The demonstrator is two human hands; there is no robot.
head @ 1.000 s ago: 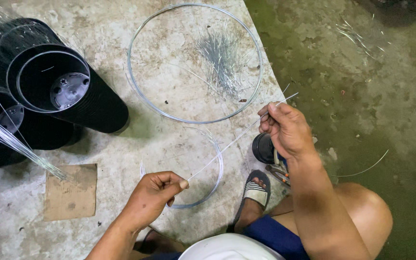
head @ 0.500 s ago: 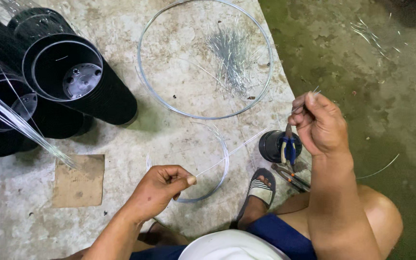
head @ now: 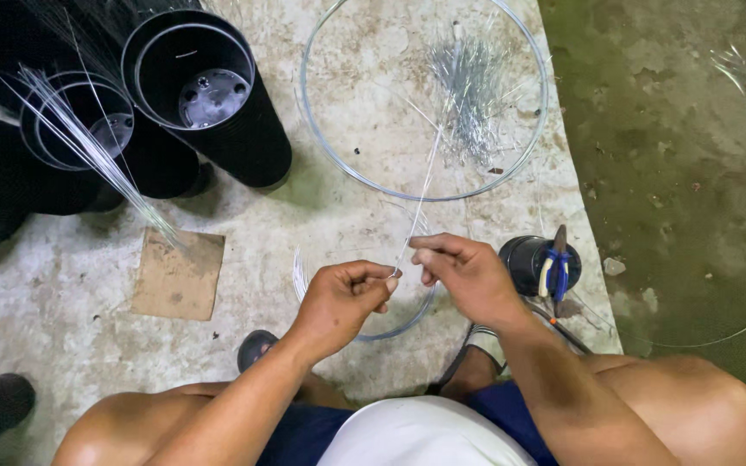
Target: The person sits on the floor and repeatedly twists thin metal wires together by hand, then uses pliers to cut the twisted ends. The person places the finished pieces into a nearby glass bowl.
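Two hands meeting over concrete floor (head: 114, 345), left hand (head: 343, 298) and right hand (head: 468, 274) both pinched shut on one thin wire (head: 425, 185), one large wire hoop (head: 325, 147) beyond them, three black pots (head: 218, 95) far left, one small cup with pliers (head: 535, 263) beside the right hand, bare floor left.

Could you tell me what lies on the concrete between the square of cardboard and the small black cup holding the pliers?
In the head view, a small wire ring lies between the cardboard and the cup; the left hand and right hand hover above it.
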